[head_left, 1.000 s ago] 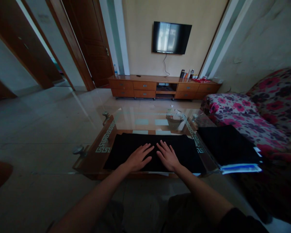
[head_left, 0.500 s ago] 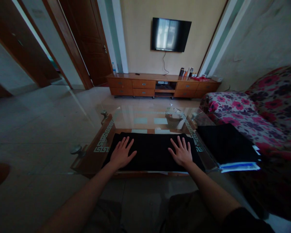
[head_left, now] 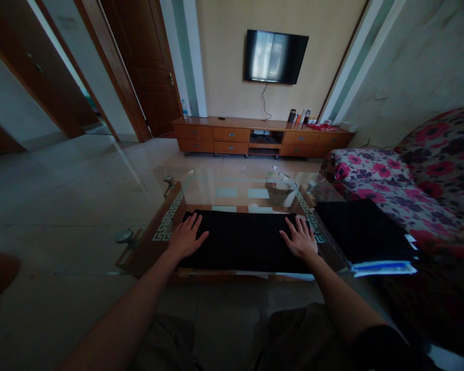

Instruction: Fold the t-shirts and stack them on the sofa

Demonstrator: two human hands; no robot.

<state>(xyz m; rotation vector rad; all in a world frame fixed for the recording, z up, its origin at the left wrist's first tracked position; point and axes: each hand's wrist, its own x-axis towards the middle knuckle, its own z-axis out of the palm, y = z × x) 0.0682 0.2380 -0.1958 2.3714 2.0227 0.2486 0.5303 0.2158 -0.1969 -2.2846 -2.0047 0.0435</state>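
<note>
A folded black cloth (head_left: 243, 242) lies flat across the near part of the glass table (head_left: 232, 180). My left hand (head_left: 186, 237) rests on the cloth's left end with its fingers spread. On the right end lies my right hand (head_left: 300, 238), its fingers also apart. Neither hand grips anything. Right of it, a second folded black cloth (head_left: 365, 226) sits at the table's right side, with a blue and white packet (head_left: 384, 268) showing under its near edge.
A flowered sofa (head_left: 382, 167) stands on the right. Beyond the table are a long wooden cabinet (head_left: 230, 135) with bottles (head_left: 299, 116) and a wall-mounted television (head_left: 276, 56). A glass bowl (head_left: 279, 191) shows at the table's far right.
Both hands have moved outward, toward the ends of the cloth. The cloth's side edges, which spread outward before, now look narrower and straighter near the hands.
</note>
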